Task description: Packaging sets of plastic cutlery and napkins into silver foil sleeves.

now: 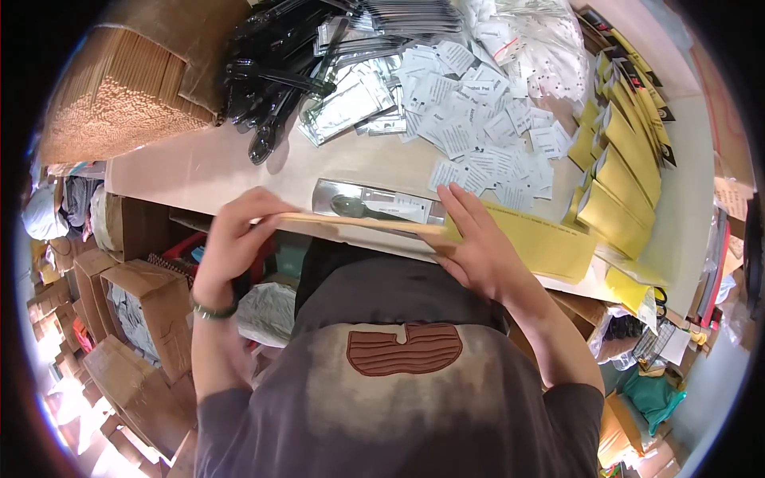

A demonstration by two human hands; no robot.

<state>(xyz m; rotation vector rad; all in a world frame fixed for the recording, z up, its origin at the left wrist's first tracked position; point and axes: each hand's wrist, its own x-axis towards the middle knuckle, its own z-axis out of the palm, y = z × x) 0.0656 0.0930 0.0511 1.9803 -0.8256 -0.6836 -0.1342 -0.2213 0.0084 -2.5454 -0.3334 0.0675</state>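
My left hand [243, 235] is closed in a pinch on the left end of a flat tan cardboard piece [358, 222], seen nearly edge-on as a thin strip. At its other end is my right hand [476, 243], thumb below and fingers stretched over the edge. Just behind the strip lies a shiny silver pack [323, 195] with a dark spatula [348, 206] and a white sachet [408, 207]. A yellow envelope [550, 243] lies flat on the table, partly under my right hand.
White sachets [458, 115] and silver packets [351, 103] spread across the table [179, 171]. Black spatulas [271, 76] pile up at the back left, beside a box of stacked cardboard [119, 111]. Yellow envelopes [617, 199] overlap at right. Brown cartons [143, 295] stand lower left.
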